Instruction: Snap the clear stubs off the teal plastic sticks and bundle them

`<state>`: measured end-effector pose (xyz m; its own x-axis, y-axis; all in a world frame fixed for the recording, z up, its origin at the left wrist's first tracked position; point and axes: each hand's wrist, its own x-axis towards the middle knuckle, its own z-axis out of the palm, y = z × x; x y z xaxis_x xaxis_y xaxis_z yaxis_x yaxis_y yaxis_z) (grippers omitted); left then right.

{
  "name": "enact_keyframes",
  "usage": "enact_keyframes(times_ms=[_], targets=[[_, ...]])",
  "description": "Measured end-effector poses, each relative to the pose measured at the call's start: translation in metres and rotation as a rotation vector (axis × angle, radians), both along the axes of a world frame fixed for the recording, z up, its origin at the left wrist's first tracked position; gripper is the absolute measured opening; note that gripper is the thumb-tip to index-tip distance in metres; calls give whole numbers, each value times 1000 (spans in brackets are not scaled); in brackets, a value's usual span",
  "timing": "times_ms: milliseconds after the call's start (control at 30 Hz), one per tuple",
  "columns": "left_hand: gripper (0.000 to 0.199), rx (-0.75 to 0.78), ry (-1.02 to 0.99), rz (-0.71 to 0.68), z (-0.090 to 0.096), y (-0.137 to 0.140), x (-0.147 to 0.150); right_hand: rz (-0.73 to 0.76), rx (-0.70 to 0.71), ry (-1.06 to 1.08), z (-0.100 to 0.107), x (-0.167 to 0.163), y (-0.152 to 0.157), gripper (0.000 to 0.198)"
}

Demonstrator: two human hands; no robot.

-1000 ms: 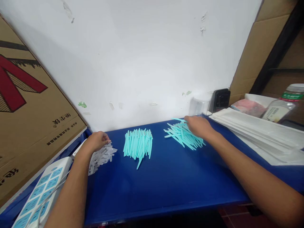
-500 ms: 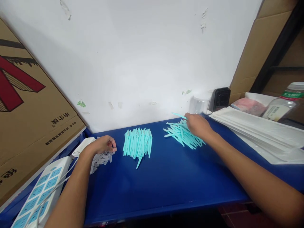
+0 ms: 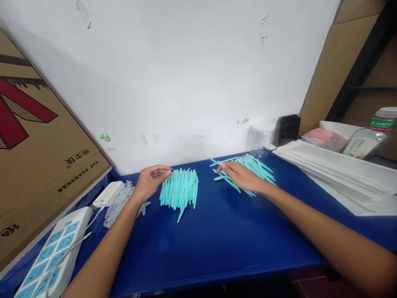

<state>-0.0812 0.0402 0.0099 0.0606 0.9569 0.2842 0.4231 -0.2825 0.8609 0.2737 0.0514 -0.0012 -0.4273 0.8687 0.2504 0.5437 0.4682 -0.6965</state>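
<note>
My left hand [image 3: 153, 179] is closed in a pinch at the upper left of a neat row of slim turquoise sticks [image 3: 179, 189]. A small clear plastic piece seems to be between its fingertips, mostly hidden. My right hand [image 3: 237, 173] pinches one turquoise stick [image 3: 212, 160], whose tip points up and left. Beneath and behind that hand lies a loose heap of the same sticks [image 3: 256, 167]. A pile of clear plastic pieces [image 3: 119, 203] lies left of my left forearm, which partly covers it.
On the left are a white power strip [image 3: 58, 248] with cables, a small white box [image 3: 108, 193] and a large carton [image 3: 46, 153]. A clear jar [image 3: 261, 140], a black object [image 3: 288, 130], stacked white sheets [image 3: 335, 174] and a bottle [image 3: 369, 132] stand along the right.
My left hand has left the clear pieces and moved right to the turquoise row. My right hand has come left and nearer with its stick, and the loose heap has shifted somewhat.
</note>
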Motion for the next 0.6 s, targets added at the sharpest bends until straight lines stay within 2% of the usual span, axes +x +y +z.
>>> enact_keyframes(times_ms=[133, 267, 400, 600], targets=[[38, -43, -145, -24, -8, -7, 26, 88, -99, 107, 1, -10, -10, 40], [38, -62, -246, -61, -9, -13, 40, 197, -189, 164, 0, -16, -18, 34], [44, -76, -292, -69, -9, -16, 46, 231, -217, 221, -2, -18, -24, 22], [38, -81, -290, -62, -10, -19, 50, 236, -187, 222, -1, -22, -26, 21]])
